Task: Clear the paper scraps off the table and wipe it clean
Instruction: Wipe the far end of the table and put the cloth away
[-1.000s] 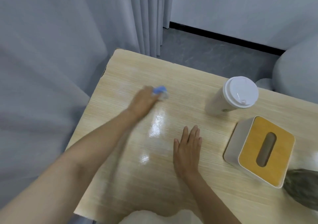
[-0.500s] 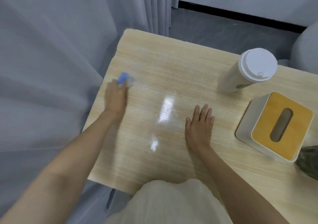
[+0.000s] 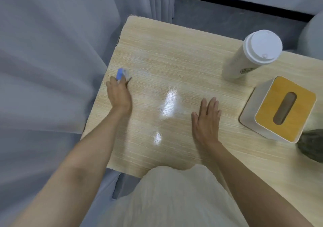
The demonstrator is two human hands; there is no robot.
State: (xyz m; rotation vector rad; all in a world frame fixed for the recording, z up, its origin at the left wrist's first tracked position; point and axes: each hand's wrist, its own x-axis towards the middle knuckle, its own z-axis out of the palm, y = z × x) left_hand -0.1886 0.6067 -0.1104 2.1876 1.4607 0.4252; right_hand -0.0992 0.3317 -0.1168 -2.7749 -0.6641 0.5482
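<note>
Blur obscures the blue-white wad the left hand grips; right hand lies flat on table.

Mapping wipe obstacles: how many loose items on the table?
2: cup far right; tissue box nearer, right of the right hand. A dark thing cut off at the right edge may be a third.

The left hand sits on the surface near its left edge, with a small wipe held in its fingers on the far side of the hand, and a curtain hangs just past that edge. The right hand lies flat near the middle of the surface, well apart from the left hand. A cup stands at the far right, and a tissue box sits just in front of it, to the right of the right hand.
</note>
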